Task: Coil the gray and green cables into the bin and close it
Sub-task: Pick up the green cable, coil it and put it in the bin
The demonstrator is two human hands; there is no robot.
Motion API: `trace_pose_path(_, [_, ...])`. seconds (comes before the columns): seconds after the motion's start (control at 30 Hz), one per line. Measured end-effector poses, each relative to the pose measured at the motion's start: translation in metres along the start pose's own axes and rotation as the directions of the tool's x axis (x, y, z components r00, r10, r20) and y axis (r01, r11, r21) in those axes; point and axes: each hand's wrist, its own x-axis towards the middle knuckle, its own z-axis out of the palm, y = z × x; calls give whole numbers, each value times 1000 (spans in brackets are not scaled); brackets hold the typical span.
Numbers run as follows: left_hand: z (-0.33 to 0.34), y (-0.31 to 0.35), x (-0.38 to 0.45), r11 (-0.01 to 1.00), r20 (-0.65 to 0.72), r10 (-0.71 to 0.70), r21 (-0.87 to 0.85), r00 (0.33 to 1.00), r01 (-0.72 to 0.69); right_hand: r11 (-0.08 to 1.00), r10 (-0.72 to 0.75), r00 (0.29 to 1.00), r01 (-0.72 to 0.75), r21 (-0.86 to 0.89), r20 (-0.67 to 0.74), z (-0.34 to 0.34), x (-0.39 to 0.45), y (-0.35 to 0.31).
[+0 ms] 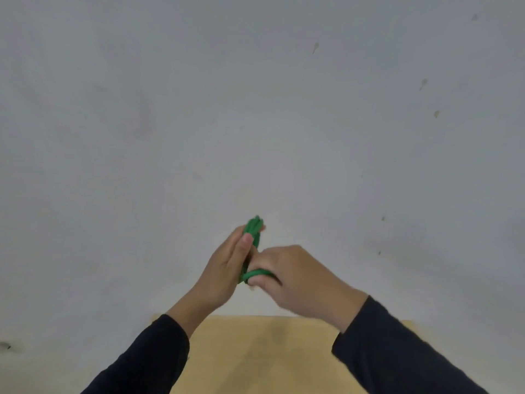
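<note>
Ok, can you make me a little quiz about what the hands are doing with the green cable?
1. True or false: both hands touch the green cable.
2. Which hand holds the bundle upright: A left, B right?
3. Fill in: the sleeves are ____ in colour.

Key: 1 true; the right hand pulls a strand at the bundle's lower end. 2 A. 3 dark. The bin and gray cable are out of view; only a wall and a tan surface show.

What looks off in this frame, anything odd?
Nothing damaged or spilled. The green cable is bundled between the left hand and right hand, raised in front of the wall. The bin and gray cable are out of view.
</note>
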Motion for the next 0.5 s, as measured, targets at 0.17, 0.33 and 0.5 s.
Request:
trace_pose_path(0.17, [10, 6, -9, 942, 292, -231, -170, 928, 288, 994, 14, 1000, -11, 107, -27, -26, 5, 27])
trace_pose_path(0.33, [1, 13, 2, 885, 392, -348, -163, 851, 436, 977, 61, 997, -49, 208, -50, -21, 3, 32])
trace_pose_path(0.5, [-4, 12, 6, 918, 356, -299, -145, 885, 369, 924, 215, 969, -161, 345, -122, -20, 3, 33])
